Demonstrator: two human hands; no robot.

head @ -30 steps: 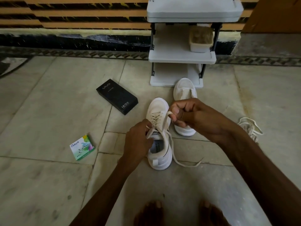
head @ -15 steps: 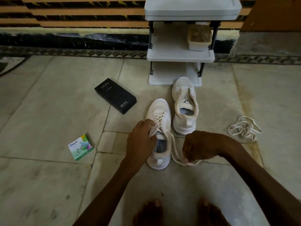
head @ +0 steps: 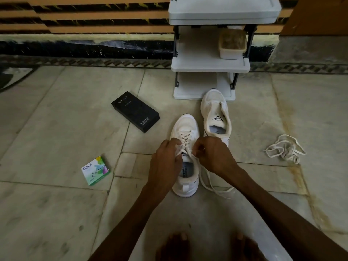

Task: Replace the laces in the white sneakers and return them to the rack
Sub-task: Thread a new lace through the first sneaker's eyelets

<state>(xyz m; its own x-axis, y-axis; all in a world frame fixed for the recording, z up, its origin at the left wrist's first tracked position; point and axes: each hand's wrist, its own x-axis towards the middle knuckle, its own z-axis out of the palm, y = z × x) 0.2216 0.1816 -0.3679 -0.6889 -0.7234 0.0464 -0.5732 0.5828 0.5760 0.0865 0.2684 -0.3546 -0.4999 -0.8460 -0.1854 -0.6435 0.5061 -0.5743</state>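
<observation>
Laced sneaker [head: 185, 129], set on the floor [head: 75, 129] before the rack [head: 209, 65], toe toward it. Its lace [head: 212, 187] is pinched above the tongue by both hands, held close together: left hand [head: 166, 162] curled at the eyelets, right hand [head: 212, 153] knuckles-up (loose ends trail rightward). The unlaced sneaker [head: 214, 110] is placed just beside.

- A single head-worn camera looked forward and steeply down at the floor [head: 56, 204].
- It sat close above the left hand [head: 165, 162] and right hand [head: 214, 157], with bare toes [head: 180, 240] at the bottom edge, so the wearer was possibly crouching.
- It faced the wall [head: 94, 21] and rack [head: 209, 67], which lay farther off at the top.
- The wide lens bowed the edges.
</observation>
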